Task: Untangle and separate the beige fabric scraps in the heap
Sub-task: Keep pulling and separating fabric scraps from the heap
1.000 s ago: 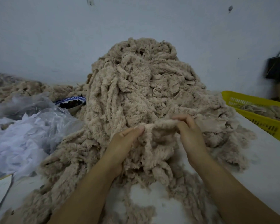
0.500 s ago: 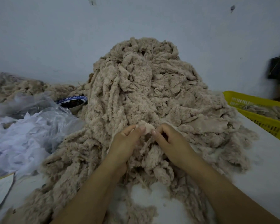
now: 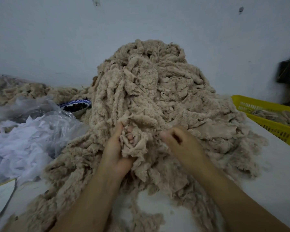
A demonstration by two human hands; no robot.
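Note:
A tall heap of fuzzy beige fabric scraps (image 3: 149,91) rises from the white table (image 3: 266,178) in front of me. At its near foot my left hand (image 3: 115,151) grips a bunched beige scrap (image 3: 136,143), palm turned up, with fingertips showing through the folds. My right hand (image 3: 181,143) sits just to the right of that bunch, fingers curled, thumb and fingertips pressed into the same scrap's edge. Whether it pinches the cloth is hard to make out. Loose scraps spread around both forearms.
White thin fabric and clear plastic (image 3: 23,139) lie to the left. A blue-rimmed bowl with dark contents (image 3: 75,106) stands behind them. A yellow basket (image 3: 266,114) holding beige scraps stands at the right. A dark bag (image 3: 288,71) hangs on the wall.
The hands had a scrap stretched between them, then came together. Now the left hand has gathered the scrap into a bunch in its palm, and the right hand is curled beside it.

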